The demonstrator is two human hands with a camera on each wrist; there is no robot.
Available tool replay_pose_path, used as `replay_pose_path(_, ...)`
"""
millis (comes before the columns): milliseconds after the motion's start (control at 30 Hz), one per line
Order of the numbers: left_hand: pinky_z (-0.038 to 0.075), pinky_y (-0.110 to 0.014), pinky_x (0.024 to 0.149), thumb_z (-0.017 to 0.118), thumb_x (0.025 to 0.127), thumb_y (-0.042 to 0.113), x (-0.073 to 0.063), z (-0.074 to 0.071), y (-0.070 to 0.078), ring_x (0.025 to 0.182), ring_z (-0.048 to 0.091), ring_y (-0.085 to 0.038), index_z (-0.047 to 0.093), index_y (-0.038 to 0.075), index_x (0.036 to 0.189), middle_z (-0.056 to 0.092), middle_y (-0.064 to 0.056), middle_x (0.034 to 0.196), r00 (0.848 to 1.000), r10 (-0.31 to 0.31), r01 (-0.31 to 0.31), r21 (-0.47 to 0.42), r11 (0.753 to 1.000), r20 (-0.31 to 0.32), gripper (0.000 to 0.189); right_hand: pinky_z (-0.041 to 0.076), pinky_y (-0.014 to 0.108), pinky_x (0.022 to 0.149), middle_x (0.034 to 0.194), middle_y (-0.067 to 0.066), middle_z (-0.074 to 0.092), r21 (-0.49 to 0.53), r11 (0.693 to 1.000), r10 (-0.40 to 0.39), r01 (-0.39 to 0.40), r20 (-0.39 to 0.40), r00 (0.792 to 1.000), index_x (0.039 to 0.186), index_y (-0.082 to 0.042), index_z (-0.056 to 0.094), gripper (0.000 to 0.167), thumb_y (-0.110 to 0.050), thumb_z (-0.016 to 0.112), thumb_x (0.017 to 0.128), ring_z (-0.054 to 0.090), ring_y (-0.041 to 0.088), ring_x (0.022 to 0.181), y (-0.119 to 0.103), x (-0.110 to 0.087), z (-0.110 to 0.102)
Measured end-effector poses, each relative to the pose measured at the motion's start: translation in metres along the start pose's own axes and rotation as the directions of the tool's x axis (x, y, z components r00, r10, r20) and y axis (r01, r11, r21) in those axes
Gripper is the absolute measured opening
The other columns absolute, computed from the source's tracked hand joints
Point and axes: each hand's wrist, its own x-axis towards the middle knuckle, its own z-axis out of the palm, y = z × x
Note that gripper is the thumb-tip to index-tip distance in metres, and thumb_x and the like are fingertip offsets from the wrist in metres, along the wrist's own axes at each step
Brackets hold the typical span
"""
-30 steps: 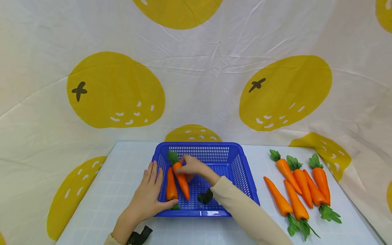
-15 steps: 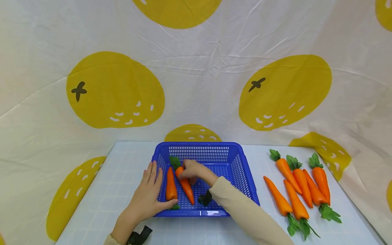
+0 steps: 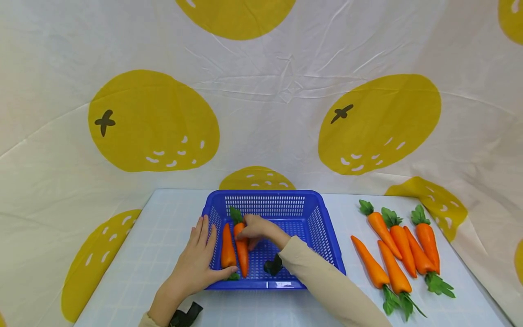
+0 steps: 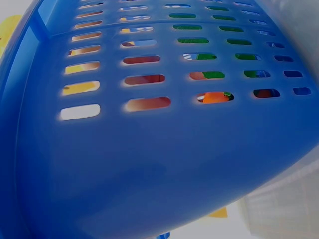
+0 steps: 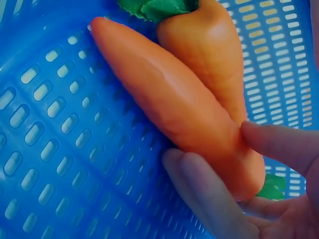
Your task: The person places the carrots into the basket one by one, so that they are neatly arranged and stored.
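My right hand (image 3: 261,229) is inside the blue plastic basket (image 3: 267,194), pinching a carrot (image 3: 243,258) near its leafy end. In the right wrist view, thumb and fingers lie on opposite sides of this carrot (image 5: 164,94). A second carrot (image 3: 227,250) lies just left of it along the basket's left wall, its leaves (image 3: 234,275) toward the front. My left hand (image 3: 196,256) rests on the basket's left rim, fingers straight and thumb spread toward the front corner. The left wrist view mostly holds the basket's slotted wall (image 4: 124,164).
Several more carrots (image 3: 369,263) lie on the white table (image 3: 122,272) right of the basket, leaves pointing both ways. Behind the table hangs a cloth (image 3: 265,131) with yellow fruit prints. Black wrist pieces sit at the right wrist (image 3: 273,265) and left wrist (image 3: 185,314).
The right hand shifted the carrot toward the front and right, then turned it so its tip swung left, straighter beside the other carrot. My left hand stayed put.
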Motion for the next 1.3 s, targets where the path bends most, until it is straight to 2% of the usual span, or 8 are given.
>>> replay_pose_path(233, 0.011, -0.057, 0.118, 0.06, 0.077, 0.079, -0.0001, -0.0005, 0.0007, 0.15, -0.003, -0.042, 0.03, -0.01, 0.151, 0.004, -0.028, 0.162, 1.0, -0.006, 0.006, 0.002, 1.0, 0.0, 0.119, 0.06, 0.043, 0.061, 0.096, 0.017, 0.06, 0.065, 0.998, 0.014, -0.013, -0.027, 1.0, 0.117, 0.006, 0.051, 0.037, -0.005, 0.072, 0.088, 0.07, 0.034, 0.068, -0.0001, 0.0022, 0.003)
replay_pose_path(467, 0.01, -0.057, 0.118, 0.06, 0.077, 0.079, 0.0002, -0.0014, 0.0018, 0.15, -0.004, -0.041, 0.028, -0.009, 0.152, 0.003, -0.028, 0.162, 1.0, -0.015, 0.015, -0.011, 1.0, 0.003, 0.119, 0.06, 0.042, 0.064, 0.096, 0.018, 0.06, 0.133, 0.991, 0.007, -0.006, -0.005, 1.0, 0.116, 0.005, 0.049, 0.033, -0.002, 0.069, 0.09, 0.071, 0.035, 0.068, 0.0014, 0.0047, 0.0049)
replay_pose_path(633, 0.01, -0.058, 0.118, 0.065, 0.077, 0.075, 0.0002, -0.0012, 0.0025, 0.15, -0.005, -0.04, 0.026, -0.008, 0.152, 0.001, -0.027, 0.163, 1.0, -0.029, 0.029, -0.022, 0.999, 0.01, 0.119, 0.06, 0.042, 0.068, 0.094, 0.018, 0.059, 0.163, 0.987, -0.008, 0.004, 0.024, 1.0, 0.115, 0.005, 0.047, 0.031, 0.001, 0.066, 0.091, 0.072, 0.036, 0.072, 0.0016, 0.0061, 0.0056)
replay_pose_path(833, 0.009, -0.059, 0.117, 0.065, 0.077, 0.074, 0.0, -0.0002, 0.0015, 0.15, -0.005, -0.041, 0.026, -0.008, 0.153, 0.001, -0.026, 0.163, 1.0, -0.026, 0.026, -0.013, 1.0, 0.005, 0.118, 0.06, 0.044, 0.072, 0.091, 0.018, 0.061, 0.167, 0.986, -0.009, 0.002, 0.04, 0.999, 0.117, 0.004, 0.047, 0.033, 0.0, 0.066, 0.092, 0.072, 0.037, 0.075, 0.0008, 0.0065, 0.005)
replay_pose_path(1100, 0.009, -0.059, 0.117, 0.065, 0.077, 0.074, -0.0005, 0.0003, 0.0002, 0.15, -0.005, -0.041, 0.027, -0.008, 0.152, 0.001, -0.027, 0.163, 1.0, -0.019, 0.019, -0.023, 1.0, 0.001, 0.118, 0.06, 0.046, 0.07, 0.085, 0.02, 0.063, 0.167, 0.986, -0.002, -0.005, 0.042, 0.999, 0.115, 0.003, 0.047, 0.033, -0.001, 0.068, 0.091, 0.072, 0.04, 0.074, 0.0018, 0.007, 0.0058)
replay_pose_path(1300, 0.011, -0.06, 0.117, 0.061, 0.078, 0.078, -0.0005, 0.0002, 0.0002, 0.15, -0.004, -0.041, 0.028, -0.008, 0.152, 0.002, -0.027, 0.162, 1.0, -0.012, 0.012, -0.021, 1.0, -0.004, 0.118, 0.059, 0.048, 0.072, 0.088, 0.019, 0.064, 0.172, 0.985, 0.009, -0.016, 0.042, 0.999, 0.124, 0.006, 0.045, 0.04, -0.001, 0.068, 0.091, 0.071, 0.041, 0.076, -0.0028, 0.003, 0.001)
